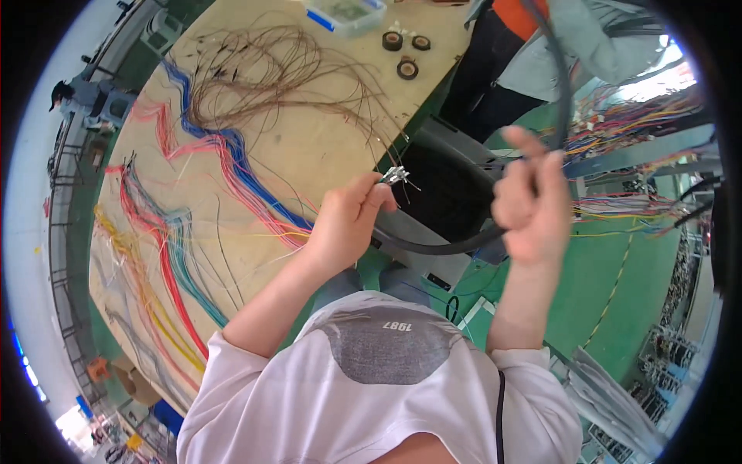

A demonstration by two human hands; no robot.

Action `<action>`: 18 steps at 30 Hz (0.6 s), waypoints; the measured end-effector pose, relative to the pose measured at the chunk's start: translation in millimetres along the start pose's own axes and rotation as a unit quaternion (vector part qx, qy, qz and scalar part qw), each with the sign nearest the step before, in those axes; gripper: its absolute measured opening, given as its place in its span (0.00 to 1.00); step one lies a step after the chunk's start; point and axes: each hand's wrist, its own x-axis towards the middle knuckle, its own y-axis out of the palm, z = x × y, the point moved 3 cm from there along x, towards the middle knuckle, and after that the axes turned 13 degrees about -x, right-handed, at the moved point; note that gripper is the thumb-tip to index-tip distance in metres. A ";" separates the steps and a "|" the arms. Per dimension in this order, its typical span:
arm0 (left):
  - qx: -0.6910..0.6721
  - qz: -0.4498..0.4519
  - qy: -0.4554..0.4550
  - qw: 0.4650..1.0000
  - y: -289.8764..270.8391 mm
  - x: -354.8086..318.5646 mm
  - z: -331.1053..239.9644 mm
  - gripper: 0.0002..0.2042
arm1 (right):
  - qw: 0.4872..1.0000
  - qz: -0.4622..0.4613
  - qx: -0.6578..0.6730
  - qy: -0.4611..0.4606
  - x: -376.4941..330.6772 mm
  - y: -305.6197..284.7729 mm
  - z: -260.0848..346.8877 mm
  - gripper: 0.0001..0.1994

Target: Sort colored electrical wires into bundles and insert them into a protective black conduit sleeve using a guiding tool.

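My left hand point(348, 220) is closed round the stripped end of a thick black cable point(444, 247). A silvery tip with short loose wires point(397, 176) sticks out past its thumb and fingers. From there the cable sags in a loop to the right, passes behind my right hand and rises to the top of the view. My right hand point(529, 201) is raised beside that loop, slightly blurred, its fingers half curled. A gap shows between thumb and forefinger, with nothing visible in it. Just beyond the left hand, thin brown wires point(286, 85) reach over the table edge.
Bundles of blue wires point(247, 174), red wires point(166, 267) and yellow wires point(154, 309) lie across the wooden table point(309, 158). Black tape rolls point(407, 69) and a clear plastic box point(345, 14) sit at its far side. A dark open bin point(448, 182) stands below. Another person point(502, 58) stands far right.
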 end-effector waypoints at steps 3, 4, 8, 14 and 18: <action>-0.001 0.014 0.076 0.997 -4.2 -1.5 -1.3 0.10 | 0.990 -0.018 0.131 -0.045 1.1 -6.1 41.0 0.17; -0.005 0.074 0.081 0.994 -2.4 -3.8 -3.4 0.10 | 0.979 -0.013 0.196 -0.052 4.9 -9.8 50.8 0.16; 0.160 0.210 0.004 0.964 -5.9 -7.1 -20.1 0.10 | 0.924 -0.054 0.344 -0.160 -19.4 -46.4 99.0 0.12; -0.013 0.141 -0.072 0.987 -8.9 -8.2 -37.9 0.11 | 0.942 -0.179 0.178 -0.222 -29.0 13.9 38.3 0.09; -0.088 0.114 -0.004 0.990 2.9 -15.9 -64.5 0.10 | 0.931 -0.018 -0.316 -0.182 -39.7 92.4 -17.1 0.06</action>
